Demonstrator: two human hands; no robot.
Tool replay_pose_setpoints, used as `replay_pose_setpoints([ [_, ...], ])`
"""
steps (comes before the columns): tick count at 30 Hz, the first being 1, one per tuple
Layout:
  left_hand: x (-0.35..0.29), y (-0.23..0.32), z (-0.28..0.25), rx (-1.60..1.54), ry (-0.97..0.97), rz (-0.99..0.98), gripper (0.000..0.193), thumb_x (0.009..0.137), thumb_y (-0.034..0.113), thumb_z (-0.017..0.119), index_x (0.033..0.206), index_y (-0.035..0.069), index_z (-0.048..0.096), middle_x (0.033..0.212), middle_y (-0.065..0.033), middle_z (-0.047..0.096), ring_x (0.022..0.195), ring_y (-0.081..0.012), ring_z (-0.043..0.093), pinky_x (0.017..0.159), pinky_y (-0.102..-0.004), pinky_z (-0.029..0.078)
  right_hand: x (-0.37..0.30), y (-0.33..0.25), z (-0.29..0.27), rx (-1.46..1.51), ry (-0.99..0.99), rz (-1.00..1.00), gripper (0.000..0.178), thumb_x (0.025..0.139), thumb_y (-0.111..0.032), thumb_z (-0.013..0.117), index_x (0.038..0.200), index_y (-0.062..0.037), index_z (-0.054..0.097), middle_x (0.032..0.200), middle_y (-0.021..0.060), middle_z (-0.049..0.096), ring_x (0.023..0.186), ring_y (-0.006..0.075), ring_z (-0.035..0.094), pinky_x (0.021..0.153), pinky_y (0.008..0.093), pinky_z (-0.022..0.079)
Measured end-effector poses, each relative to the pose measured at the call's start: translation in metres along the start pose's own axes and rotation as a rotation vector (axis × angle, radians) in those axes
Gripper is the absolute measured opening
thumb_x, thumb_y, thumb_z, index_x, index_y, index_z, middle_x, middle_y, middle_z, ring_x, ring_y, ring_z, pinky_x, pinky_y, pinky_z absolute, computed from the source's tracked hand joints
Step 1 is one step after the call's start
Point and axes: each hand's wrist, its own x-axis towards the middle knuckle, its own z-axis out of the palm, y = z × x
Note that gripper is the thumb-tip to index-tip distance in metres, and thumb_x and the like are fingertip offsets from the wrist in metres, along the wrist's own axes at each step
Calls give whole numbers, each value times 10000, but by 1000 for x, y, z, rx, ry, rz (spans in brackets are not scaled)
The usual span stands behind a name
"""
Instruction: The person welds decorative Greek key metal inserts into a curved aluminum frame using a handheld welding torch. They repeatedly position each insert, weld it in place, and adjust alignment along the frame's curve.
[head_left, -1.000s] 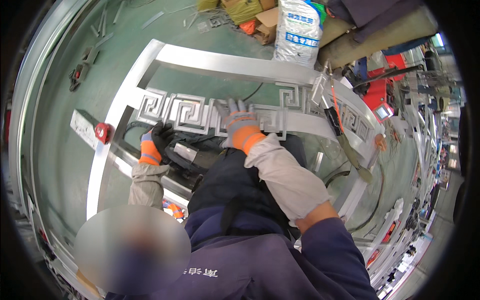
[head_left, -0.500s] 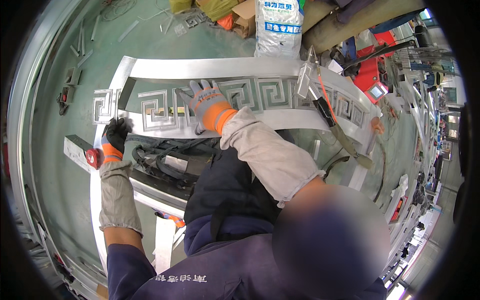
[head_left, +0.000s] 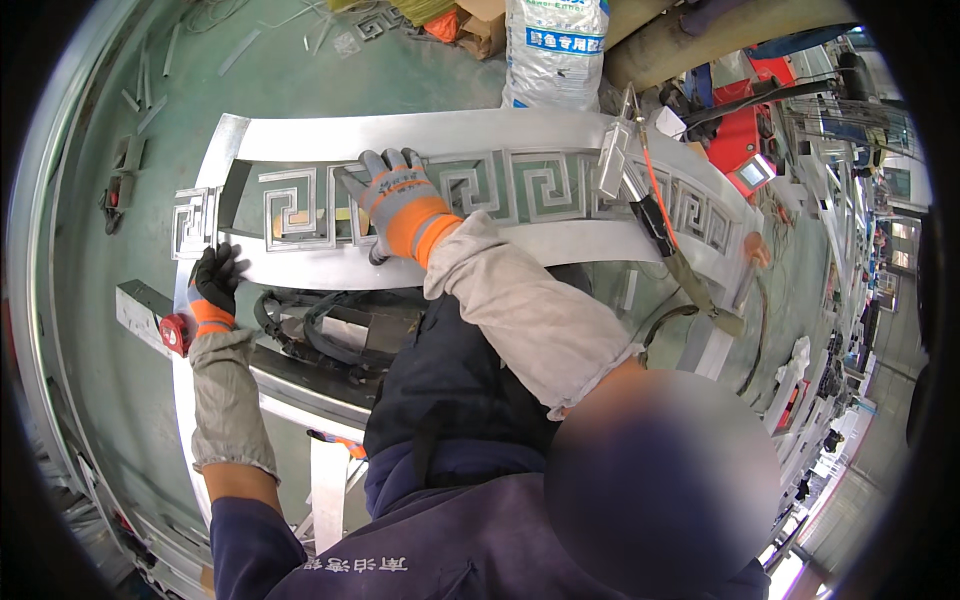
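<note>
A long silvery metal frame (head_left: 480,127) with curved rails lies across the view, holding a strip of square-spiral fretwork (head_left: 548,190) between its rails. My right hand (head_left: 402,208), in a grey and orange glove, rests palm down on the fretwork. Its fingers are spread toward the far rail, and the thumb lies by the near one. At the frame's left end, my left hand (head_left: 214,280) wears a dark glove with an orange cuff. Its fingers are bent together at the lower edge of a square fretwork piece (head_left: 193,225); what they grip, if anything, is partly hidden.
A welding torch (head_left: 640,185) with an orange cable lies over the frame's right part. Beside my left wrist, a red tape measure (head_left: 175,332) sits on a metal bar. A white bag (head_left: 555,65) stands beyond the frame; a red machine (head_left: 738,140) is at the far right.
The whole view has shifted and turned slightly, so the frame's left end appears lower and farther left. Both hands keep about the same places on the metalwork.
</note>
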Motion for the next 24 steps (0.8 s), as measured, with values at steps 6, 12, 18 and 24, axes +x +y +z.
replay_pose_setpoints([
  [6, 1, 1, -6, 26, -21, -12, 422, 935, 414, 556, 1133, 48, 628, 1054, -110, 704, 808, -248, 684, 605, -271, 487, 4, -3, 8, 22, 37, -3, 1110, 589, -412, 860, 1515, -211, 283, 1501, 166, 317, 1382, 398, 298, 1135, 572, 229],
  [12, -24, 7, 37, -390, -192, 59, 241, 956, 232, 562, 1119, 63, 616, 1095, -138, 681, 965, -300, 660, 792, -389, 541, -3, -3, 5, 57, 34, 31, 1120, 584, -448, 864, 1513, -212, 286, 1506, 155, 312, 1395, 384, 284, 1137, 572, 219],
  [18, -36, 17, 106, 120, -215, 249, 176, 933, 143, 581, 981, -5, 662, 908, -91, 664, 815, -179, 637, 734, -308, 515, -4, -3, 10, 12, 32, 48, 1154, 605, -497, 849, 1535, -214, 228, 1560, 145, 242, 1421, 385, 253, 1160, 549, 196],
  [24, -18, 13, 147, 466, -128, 353, 167, 877, 173, 605, 864, 31, 692, 668, -27, 594, 593, -119, 528, 558, -260, 421, -8, 2, 16, 31, 62, 43, 1148, 637, -536, 822, 1543, -209, 198, 1576, 144, 210, 1441, 380, 213, 1181, 524, 162],
])
